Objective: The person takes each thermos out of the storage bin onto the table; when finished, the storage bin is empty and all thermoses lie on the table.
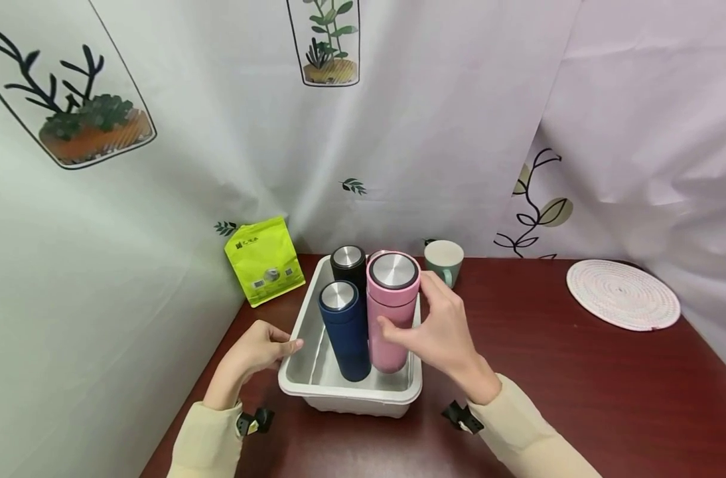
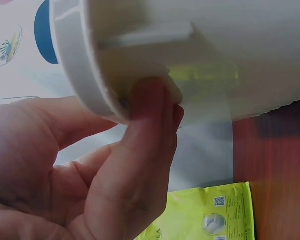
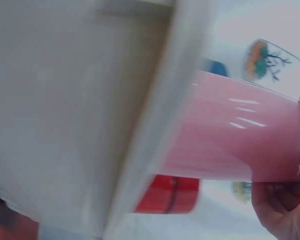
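Note:
My right hand (image 1: 443, 332) grips a pink vacuum flask (image 1: 389, 325) with a steel-topped lid, thumb on the near side and fingers round the far side. The flask stands nearly upright inside a white plastic bin (image 1: 351, 393). At the bin's left rim, my left hand (image 1: 258, 350) pinches the edge, with the thumb over the rim and fingers under it in the left wrist view. A blue flask (image 1: 346, 338) leans beside the pink one, and a black flask (image 1: 348, 262) is behind. A red container (image 3: 175, 195), largely hidden in the head view, shows past the pink flask.
A bright green pouch (image 1: 266, 262) leans against the wall at the back left. Behind the bin's right corner stands a pale green mug (image 1: 444, 255). A round woven mat (image 1: 622, 294) lies at the far right of the dark red table (image 1: 554, 372). Patterned cloth covers the walls.

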Demonstrator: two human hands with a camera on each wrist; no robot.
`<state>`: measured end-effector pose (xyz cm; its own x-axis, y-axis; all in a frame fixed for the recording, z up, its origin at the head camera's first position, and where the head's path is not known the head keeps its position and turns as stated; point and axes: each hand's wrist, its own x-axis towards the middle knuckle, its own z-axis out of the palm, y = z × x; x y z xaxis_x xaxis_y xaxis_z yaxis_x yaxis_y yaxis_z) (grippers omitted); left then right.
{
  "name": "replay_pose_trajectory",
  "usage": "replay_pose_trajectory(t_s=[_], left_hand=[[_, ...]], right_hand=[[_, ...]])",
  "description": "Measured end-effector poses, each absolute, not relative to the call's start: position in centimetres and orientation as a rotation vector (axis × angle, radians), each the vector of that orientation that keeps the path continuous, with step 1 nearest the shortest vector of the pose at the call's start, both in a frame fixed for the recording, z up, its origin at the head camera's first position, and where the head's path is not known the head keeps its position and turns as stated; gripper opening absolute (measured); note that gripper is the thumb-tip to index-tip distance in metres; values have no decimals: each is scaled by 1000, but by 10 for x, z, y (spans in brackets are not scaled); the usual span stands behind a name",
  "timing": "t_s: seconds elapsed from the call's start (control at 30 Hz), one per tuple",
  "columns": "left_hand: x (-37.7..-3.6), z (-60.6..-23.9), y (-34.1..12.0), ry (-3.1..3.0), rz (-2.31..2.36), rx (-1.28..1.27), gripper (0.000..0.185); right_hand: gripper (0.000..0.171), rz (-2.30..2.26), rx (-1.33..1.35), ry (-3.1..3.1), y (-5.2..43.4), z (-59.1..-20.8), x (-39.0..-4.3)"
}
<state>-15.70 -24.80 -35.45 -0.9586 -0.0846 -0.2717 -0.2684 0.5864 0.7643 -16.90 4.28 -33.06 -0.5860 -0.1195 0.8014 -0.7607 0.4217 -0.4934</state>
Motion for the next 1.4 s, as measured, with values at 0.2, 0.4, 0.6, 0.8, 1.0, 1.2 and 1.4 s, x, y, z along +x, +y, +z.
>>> replay_pose_trajectory(t_s=[0.2,0.4,0.6,0.8,1.0,1.2,1.4], left_hand=[[-157,-356,-246,2608,1301,-304,39],[-156,-355,-248,2611,1287,-315,40],[-158,-354,-248,2621,1274,-313,41],[-157,-355,-248,2630,1259,-310,42],[-155,-355,-252,2614,1272,-316,41],[-157,-353,-252,2617,1288,-302,41],[-155,-352,-250,2611,1292,-277,39]], right_hand=[[58,1201,744,-1951,54,-310,-159],[51,1198,735,-1870,54,-277,-142],[45,1192,692,-1860,59,-261,-139],[43,1169,638,-1854,74,-272,-158],[43,1092,562,-1888,86,-287,-176],[46,1052,512,-1925,96,-290,-188],[45,1064,459,-1940,109,-297,-201]])
